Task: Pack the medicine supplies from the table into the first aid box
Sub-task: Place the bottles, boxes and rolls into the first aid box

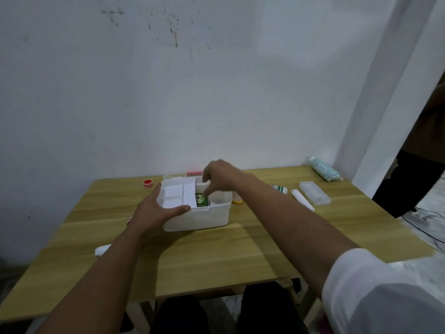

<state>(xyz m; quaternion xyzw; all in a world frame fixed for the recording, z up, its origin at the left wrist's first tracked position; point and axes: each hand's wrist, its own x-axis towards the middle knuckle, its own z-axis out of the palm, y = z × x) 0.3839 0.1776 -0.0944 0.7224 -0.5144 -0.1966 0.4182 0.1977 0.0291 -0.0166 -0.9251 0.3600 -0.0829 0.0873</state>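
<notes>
The white first aid box (197, 219) stands open near the middle of the wooden table (216, 256). A white divided tray (178, 192) sits across its left half; a green packet (201, 200) lies in the open right part. The left hand (156, 208) grips the box's near-left corner, fingers spread wide along the rim. The right hand (219, 177) reaches down from above, fingertips narrowed on the green packet. A white tube (302, 200) and a clear case (314, 192) lie to the right on the table.
</notes>
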